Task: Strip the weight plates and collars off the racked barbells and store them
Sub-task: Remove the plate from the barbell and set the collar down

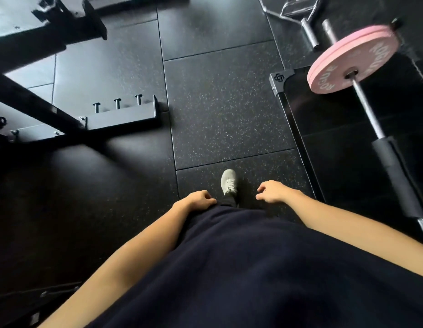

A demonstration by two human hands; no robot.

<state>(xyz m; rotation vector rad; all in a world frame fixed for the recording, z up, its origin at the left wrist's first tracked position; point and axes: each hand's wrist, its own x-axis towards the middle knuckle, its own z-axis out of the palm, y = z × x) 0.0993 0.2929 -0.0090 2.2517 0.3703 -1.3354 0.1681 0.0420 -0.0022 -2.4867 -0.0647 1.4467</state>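
so, from the head view, looking almost straight down: i see a barbell on the right still carrying pink plates, what looks like a pair stacked flat against each other on the shaft. i can't make out a collar on it from here; a dark knob sits past the plates at the far end, but it's too small for me to call. a black pad wraps the shaft nearer to me. above that, a curl bar and another bare bar end lie near the top edge with nothing loaded on what i can see of them. on the left, a black rack foot has three short pegs standing up, all bare, so nothing is stored there.

my read: the pink plates are still to come off, and that is the visible work left; how much is already put away i can't judge from this one view.

both hands hang low in front of the dark shirt. the left hand rests against the shirt hem, fingers loosely curled, gripping nothing. the right hand floats just clear of the body, fingers loosely bent downward, also empty. neither is near the plates; the right one is the closer, yet well apart from the bar. one grey shoe points forward between the hands on the speckled rubber floor.
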